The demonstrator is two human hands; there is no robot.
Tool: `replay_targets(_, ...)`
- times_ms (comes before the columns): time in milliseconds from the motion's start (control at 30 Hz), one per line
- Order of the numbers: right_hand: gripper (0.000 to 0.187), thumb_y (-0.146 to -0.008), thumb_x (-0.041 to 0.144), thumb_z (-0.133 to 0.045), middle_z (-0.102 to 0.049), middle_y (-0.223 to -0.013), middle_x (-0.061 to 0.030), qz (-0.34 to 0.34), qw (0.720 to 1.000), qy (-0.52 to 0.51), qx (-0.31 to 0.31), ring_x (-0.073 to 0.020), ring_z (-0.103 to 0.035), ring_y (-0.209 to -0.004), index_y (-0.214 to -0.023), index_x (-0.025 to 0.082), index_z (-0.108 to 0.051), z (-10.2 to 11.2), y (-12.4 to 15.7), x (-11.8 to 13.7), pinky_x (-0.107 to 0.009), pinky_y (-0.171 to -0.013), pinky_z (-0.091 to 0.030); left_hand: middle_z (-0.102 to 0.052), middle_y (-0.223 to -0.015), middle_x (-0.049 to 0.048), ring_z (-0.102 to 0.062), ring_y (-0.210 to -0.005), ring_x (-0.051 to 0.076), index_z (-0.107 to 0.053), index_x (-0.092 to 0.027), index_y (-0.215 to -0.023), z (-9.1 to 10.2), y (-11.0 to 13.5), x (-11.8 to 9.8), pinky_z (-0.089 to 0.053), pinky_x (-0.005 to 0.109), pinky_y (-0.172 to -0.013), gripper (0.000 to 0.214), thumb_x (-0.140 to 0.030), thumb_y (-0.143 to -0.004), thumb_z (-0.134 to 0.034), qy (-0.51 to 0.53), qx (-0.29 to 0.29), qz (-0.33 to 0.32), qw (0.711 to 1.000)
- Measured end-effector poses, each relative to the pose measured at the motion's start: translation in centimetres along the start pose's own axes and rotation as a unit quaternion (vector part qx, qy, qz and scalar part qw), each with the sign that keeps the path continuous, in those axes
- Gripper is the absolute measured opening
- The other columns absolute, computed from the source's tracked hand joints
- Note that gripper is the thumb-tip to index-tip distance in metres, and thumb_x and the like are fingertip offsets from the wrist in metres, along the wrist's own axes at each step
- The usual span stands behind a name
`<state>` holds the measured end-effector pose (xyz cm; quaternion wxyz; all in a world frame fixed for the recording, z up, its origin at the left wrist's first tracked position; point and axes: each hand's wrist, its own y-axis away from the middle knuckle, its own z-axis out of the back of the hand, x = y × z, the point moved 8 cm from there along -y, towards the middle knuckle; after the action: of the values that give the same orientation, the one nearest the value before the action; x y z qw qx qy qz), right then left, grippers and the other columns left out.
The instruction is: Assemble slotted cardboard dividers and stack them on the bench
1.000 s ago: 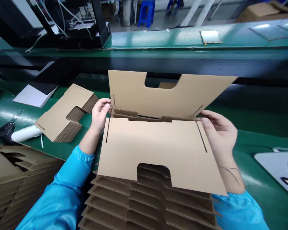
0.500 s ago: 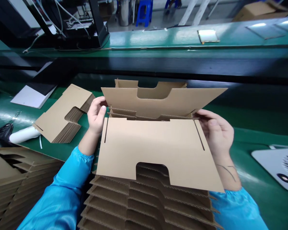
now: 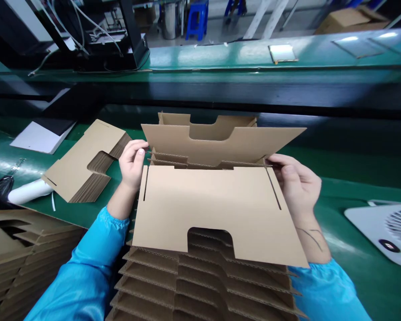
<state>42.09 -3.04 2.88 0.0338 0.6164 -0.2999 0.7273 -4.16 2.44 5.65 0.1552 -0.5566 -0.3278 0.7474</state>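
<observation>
A stack of interlocked cardboard dividers [image 3: 150,285] stands before me, topped by a flat slotted cardboard panel [image 3: 207,200] with a notch facing me. Behind it, another notched cardboard panel [image 3: 214,145] leans upright, with more divider pieces [image 3: 175,119] at its back. My left hand [image 3: 132,162] is at this leaning panel's left edge, fingers curled and thumb raised. At the right end, my right hand [image 3: 296,183] has its fingers bent around the lower corner. Its fingertips are partly hidden behind the cardboard.
A pile of flat cardboard panels [image 3: 87,160] lies on the green table [image 3: 341,240] at left. Nearby are white sheets [image 3: 42,136], a white roll [image 3: 30,191] and more assembled dividers [image 3: 16,267]. A grey fan [image 3: 390,227] lies at right. A raised green shelf [image 3: 203,55] runs behind.
The view has shifted slightly, moving most things left. The leaning panel's right end sits a little lower and further left. Both hands stay at its ends.
</observation>
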Motion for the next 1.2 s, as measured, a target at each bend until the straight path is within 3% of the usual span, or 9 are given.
replay_targets(233,0.056,-0.089,0.070,-0.092,-0.082,-0.131,-0.0147,0.001,0.984,-0.175,0.027,-0.0307,-0.081,-0.115,-0.126,0.028,-0.087,-0.8,-0.3,-0.5,-0.046,-0.095,-0.071,-0.079,-0.146,0.0108,-0.080,-0.131,0.030,-0.076,-0.034,-0.151,-1.2,0.6,1.1,-0.068,0.046,-0.111,0.048,-0.060,-0.110,-0.073,0.148,0.010,0.027,0.989)
replay_targets(400,0.063,-0.091,0.080,-0.083,-0.077,-0.147,-0.0146,0.017,0.987,-0.148,0.065,-0.0344,-0.078,-0.130,-0.131,0.031,-0.084,-1.0,0.0,0.8,-0.052,-0.115,-0.066,-0.076,-0.155,0.0099,-0.077,-0.140,0.034,-0.075,-0.037,-0.155,-1.1,0.8,0.4,-0.066,0.052,-0.120,0.055,-0.062,-0.106,-0.077,0.136,0.011,0.018,0.991)
replay_targets(533,0.069,-0.094,0.088,-0.074,-0.070,-0.161,-0.0096,0.028,0.987,-0.110,0.115,-0.0375,-0.067,-0.152,-0.136,0.034,-0.082,-1.6,0.3,1.3,-0.059,-0.131,-0.056,-0.060,-0.180,-0.0017,-0.056,-0.168,0.036,-0.083,-0.043,-0.147,-1.2,0.6,-0.6,-0.057,0.053,-0.134,0.045,-0.062,-0.108,-0.070,0.144,0.030,-0.005,0.989)
replay_targets(700,0.059,-0.103,0.082,-0.072,-0.079,-0.140,-0.0097,0.070,0.988,-0.084,0.108,-0.0361,-0.074,-0.138,-0.123,0.030,-0.091,-1.4,0.0,1.7,-0.061,-0.126,-0.059,-0.077,-0.158,0.0022,-0.075,-0.144,0.028,-0.087,-0.037,-0.143,-0.7,0.2,-0.7,-0.063,0.043,-0.126,0.042,-0.055,-0.113,-0.063,0.173,0.007,-0.036,0.984)
replay_targets(833,0.045,-0.109,0.068,-0.072,-0.083,-0.130,-0.0095,0.095,0.989,-0.068,0.090,-0.0351,-0.076,-0.131,-0.115,0.029,-0.093,-1.2,-0.2,1.5,-0.058,-0.124,-0.058,-0.082,-0.146,0.0058,-0.078,-0.137,0.028,-0.090,-0.032,-0.136,-0.3,0.0,-0.2,-0.064,0.046,-0.124,0.039,-0.051,-0.115,-0.064,0.154,-0.006,-0.036,0.987)
replay_targets(933,0.041,-0.106,0.065,-0.077,-0.082,-0.139,-0.0083,0.074,0.985,-0.135,0.076,-0.0335,-0.076,-0.132,-0.123,0.031,-0.091,-1.2,-0.3,1.0,-0.054,-0.121,-0.061,-0.079,-0.151,0.0071,-0.076,-0.144,0.032,-0.086,-0.034,-0.141,-0.5,-0.1,0.4,-0.062,0.051,-0.126,0.042,-0.059,-0.113,-0.067,0.146,0.011,-0.016,0.989)
replay_targets(1033,0.053,-0.100,0.066,-0.085,-0.075,-0.156,-0.0080,0.089,0.977,-0.182,0.073,-0.0318,-0.074,-0.139,-0.142,0.033,-0.085,-1.0,0.0,2.0,-0.048,-0.121,-0.062,-0.064,-0.174,0.0025,-0.068,-0.156,0.037,-0.075,-0.047,-0.155,-0.5,-0.3,0.1,-0.057,0.058,-0.134,0.054,-0.071,-0.106,-0.072,0.143,0.020,-0.032,0.989)
replay_targets(1100,0.064,-0.098,0.071,-0.086,-0.068,-0.167,-0.0065,0.116,0.972,-0.179,0.097,-0.0329,-0.068,-0.150,-0.151,0.036,-0.081,-1.0,0.3,3.4,-0.048,-0.124,-0.060,-0.055,-0.183,-0.0002,-0.056,-0.169,0.040,-0.068,-0.050,-0.161,-0.4,-0.5,-0.7,-0.046,0.065,-0.142,0.062,-0.079,-0.105,-0.069,0.129,0.038,-0.058,0.989)
replay_targets(1200,0.075,-0.096,0.081,-0.082,-0.058,-0.178,-0.0009,0.134,0.969,-0.149,0.145,-0.0361,-0.057,-0.164,-0.161,0.043,-0.074,-1.4,0.8,4.9,-0.055,-0.130,-0.056,-0.059,-0.178,0.0012,-0.042,-0.178,0.043,-0.069,-0.047,-0.160,-0.7,-0.7,-2.0,-0.029,0.071,-0.150,0.070,-0.089,-0.106,-0.056,0.073,0.101,-0.089,0.988)
